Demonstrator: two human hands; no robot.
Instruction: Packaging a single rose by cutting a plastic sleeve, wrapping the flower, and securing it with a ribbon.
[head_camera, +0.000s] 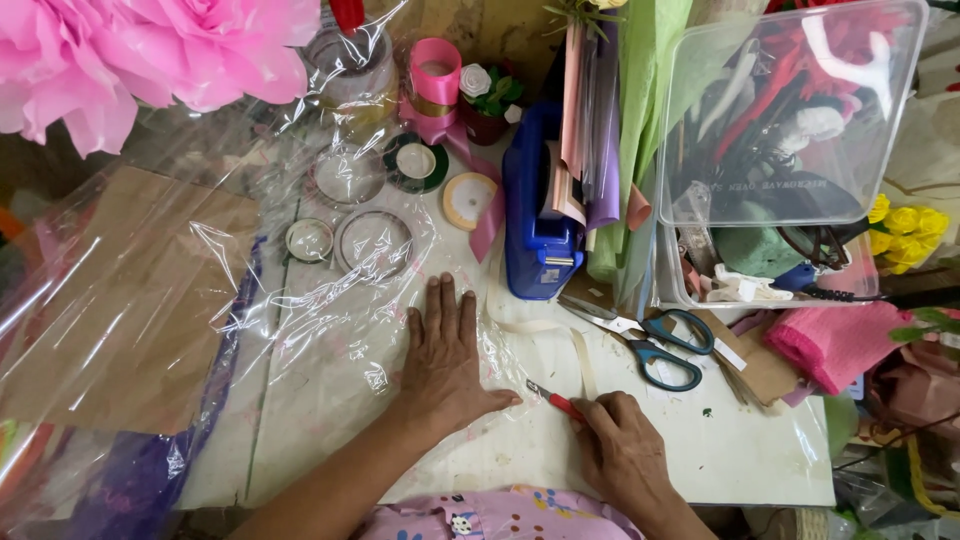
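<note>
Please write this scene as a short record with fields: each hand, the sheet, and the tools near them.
left hand: flat, palm down, pressing the cellophane
right hand: holds a red cutter, blade at the cellophane edge
scissors: lying on the table, right of the hands, untouched
tape dispenser: blue, behind the hands
ribbon rolls: under and beside the cellophane

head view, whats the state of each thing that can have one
left hand: flat, pressing the cellophane sheet
right hand: gripping a red craft knife, blade at the sheet's edge
scissors: closed, lying flat
plastic box: open, lid propped up
</note>
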